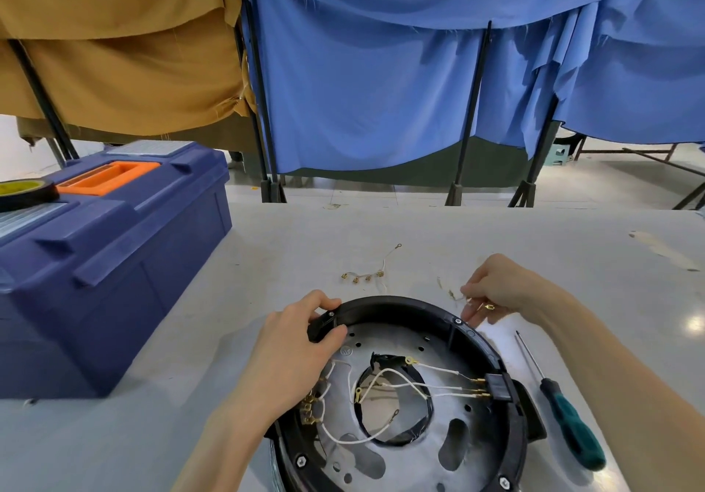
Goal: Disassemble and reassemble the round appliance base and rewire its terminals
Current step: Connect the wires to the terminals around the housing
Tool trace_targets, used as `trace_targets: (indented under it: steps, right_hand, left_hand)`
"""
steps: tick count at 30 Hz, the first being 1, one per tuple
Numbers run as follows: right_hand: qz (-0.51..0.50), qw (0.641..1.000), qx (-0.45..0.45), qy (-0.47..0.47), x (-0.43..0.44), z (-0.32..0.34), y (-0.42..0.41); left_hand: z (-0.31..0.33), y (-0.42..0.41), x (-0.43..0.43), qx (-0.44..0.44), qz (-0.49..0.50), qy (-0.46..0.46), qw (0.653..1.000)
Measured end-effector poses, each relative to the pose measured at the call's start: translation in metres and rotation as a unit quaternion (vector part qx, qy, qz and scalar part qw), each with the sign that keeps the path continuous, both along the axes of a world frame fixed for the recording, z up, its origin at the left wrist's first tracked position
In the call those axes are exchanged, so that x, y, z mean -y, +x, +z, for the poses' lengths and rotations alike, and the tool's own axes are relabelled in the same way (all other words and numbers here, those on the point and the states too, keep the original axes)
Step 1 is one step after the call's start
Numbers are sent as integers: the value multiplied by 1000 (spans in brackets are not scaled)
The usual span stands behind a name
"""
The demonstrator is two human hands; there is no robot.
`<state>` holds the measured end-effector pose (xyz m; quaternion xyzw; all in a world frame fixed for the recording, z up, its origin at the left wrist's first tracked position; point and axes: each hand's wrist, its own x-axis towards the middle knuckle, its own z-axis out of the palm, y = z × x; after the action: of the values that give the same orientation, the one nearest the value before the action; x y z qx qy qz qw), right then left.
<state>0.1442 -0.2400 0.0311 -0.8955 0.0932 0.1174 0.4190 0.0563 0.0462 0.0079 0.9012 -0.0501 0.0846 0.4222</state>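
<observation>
**Base steadied at rim; loose lead in hand**
Left grip (293, 346) clasps the rim of the round base (400, 305), which lies open side up on the surface (267, 262). It looks light and rigid, so hold it by the rim. Right grip (496, 287) pinches a thin, limp wire lead (453, 294).

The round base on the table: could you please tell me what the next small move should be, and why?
Probably bring the short wire pinched in the right hand down into the round base, toward its terminals. The left hand grips the rim to steady it, white wires inside end in loose ring lugs, and the screwdriver lies untouched.
</observation>
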Motion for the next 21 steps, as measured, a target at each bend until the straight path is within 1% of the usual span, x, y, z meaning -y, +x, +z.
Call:
trace_targets:
  steps: [5, 9, 11, 14, 17, 19, 21]
  right_hand:
    - [-79, 993, 80, 39, 0, -14, 3]
    - [-102, 985, 127, 59, 4, -15, 2]
    - [-96, 980, 158, 77, 5, -11, -1]
    - [-22, 974, 179, 137, -3, 5, -15]
    - [90, 964, 193, 161, -22, 22, -34]
    - [153, 953, 197, 172, -37, 29, -48]
    - [194, 943, 199, 185, -52, 31, -60]
  left_hand:
    - [0, -2, 0, -7, -3, 3, 1000]
    - [1, -3, -1, -12, -1, -7, 1000]
    - [2, -4, 0, -9, 1, -12, 1000]
    - [7, -6, 2, 39, 10, 6, 999]
    - [17, -10, 8, 109, -10, -22, 994]
    - [23, -13, 15, 109, -42, -63, 991]
    - [26, -16, 21, 76, -68, -109, 989]
